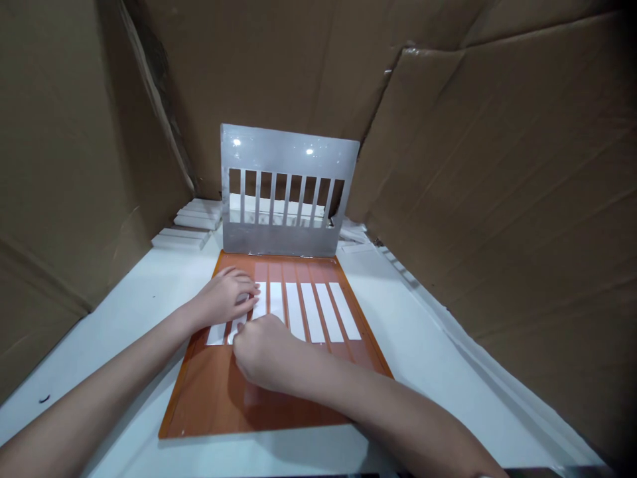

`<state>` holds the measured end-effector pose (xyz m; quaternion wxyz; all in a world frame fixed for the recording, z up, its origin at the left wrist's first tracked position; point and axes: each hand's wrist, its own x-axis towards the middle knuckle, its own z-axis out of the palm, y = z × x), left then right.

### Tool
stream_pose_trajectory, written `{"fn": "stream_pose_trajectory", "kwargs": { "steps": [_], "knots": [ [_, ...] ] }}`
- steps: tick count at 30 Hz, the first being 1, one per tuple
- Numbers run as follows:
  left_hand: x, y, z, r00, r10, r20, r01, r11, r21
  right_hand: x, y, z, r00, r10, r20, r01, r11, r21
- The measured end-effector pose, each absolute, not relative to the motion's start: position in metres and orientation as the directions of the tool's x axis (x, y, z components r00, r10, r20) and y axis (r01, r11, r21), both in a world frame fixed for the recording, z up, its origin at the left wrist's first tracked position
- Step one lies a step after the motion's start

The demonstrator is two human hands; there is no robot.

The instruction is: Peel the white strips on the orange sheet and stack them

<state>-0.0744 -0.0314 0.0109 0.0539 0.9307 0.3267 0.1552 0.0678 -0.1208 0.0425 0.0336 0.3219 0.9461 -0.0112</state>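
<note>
The left hand point(226, 295) is held open, palm down, fingers slightly bent, over the left part of the row of white strips point(314, 312), which is laid on the orange board point(204, 405). Just beside it, the right hand point(269, 348) is curled inward; whether a strip is gripped cannot be told.

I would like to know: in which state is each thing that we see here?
Left hand: open, over the strips
Right hand: curled, fingertips mostly hidden
White strips: flat, side by side, partly covered
Orange board: lying flat
Slotted plate: standing raised
Back-left white pieces: stacked
Cardboard: upright
</note>
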Motion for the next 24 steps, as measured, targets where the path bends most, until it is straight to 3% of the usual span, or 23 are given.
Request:
{"fn": "stream_pose_trajectory", "kwargs": {
  "steps": [9,16,20,24],
  "knots": [
    [-0.078,-0.036,0.004,0.715,0.659,0.233,0.613,-0.752,0.243,0.067,-0.116,0.049,-0.728,0.680,-0.085,0.684,0.729,-0.022],
    [-0.078,-0.038,0.004,0.717,0.664,0.212,0.619,-0.746,0.246,0.084,-0.087,0.071,-0.602,0.798,0.012,0.775,0.589,-0.228],
    [-0.075,-0.043,0.006,0.707,0.674,0.213,0.634,-0.738,0.231,0.101,-0.044,0.069,-0.442,0.897,0.016,0.891,0.441,-0.111],
    [-0.074,-0.047,0.007,0.697,0.677,0.238,0.636,-0.736,0.232,0.109,-0.005,0.052,-0.379,0.923,0.064,0.920,0.384,-0.078]
  ]
}}
